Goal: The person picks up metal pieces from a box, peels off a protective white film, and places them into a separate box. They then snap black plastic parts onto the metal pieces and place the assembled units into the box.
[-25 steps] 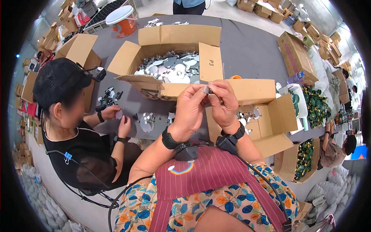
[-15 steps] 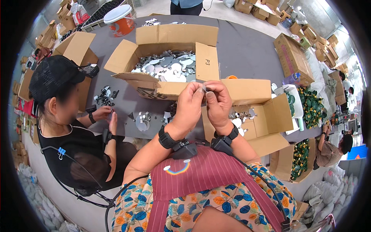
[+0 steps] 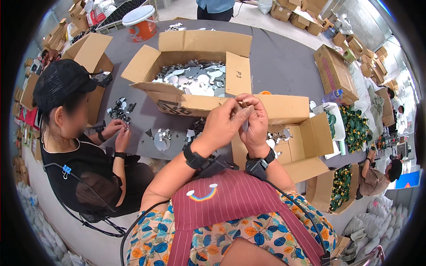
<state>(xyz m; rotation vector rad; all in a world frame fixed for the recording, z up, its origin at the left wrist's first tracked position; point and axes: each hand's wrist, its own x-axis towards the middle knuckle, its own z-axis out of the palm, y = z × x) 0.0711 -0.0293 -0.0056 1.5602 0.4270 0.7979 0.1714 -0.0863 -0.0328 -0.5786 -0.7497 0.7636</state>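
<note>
My left hand (image 3: 224,123) and my right hand (image 3: 254,122) are raised together above the table edge, fingertips meeting around a small silvery piece (image 3: 243,104) pinched between them. Both wrists wear black bands. Just behind the hands stands a large open cardboard box (image 3: 194,48) filled with silver discs and cut shapes (image 3: 195,80). A smaller open box (image 3: 293,111) with a few silvery bits lies under and to the right of my hands. Loose silver pieces (image 3: 162,138) lie on the grey table (image 3: 284,62) to the left.
A person in black with a black cap (image 3: 60,84) sits at my left, their hands (image 3: 116,133) on small parts. Another person stands at the far table edge (image 3: 215,6). An orange bucket (image 3: 141,21), many cartons and green ornaments (image 3: 355,128) surround the table.
My hands stay together at the same spot, fingers shifting slightly on the small piece. The person at my left has moved their hands a little over the parts.
</note>
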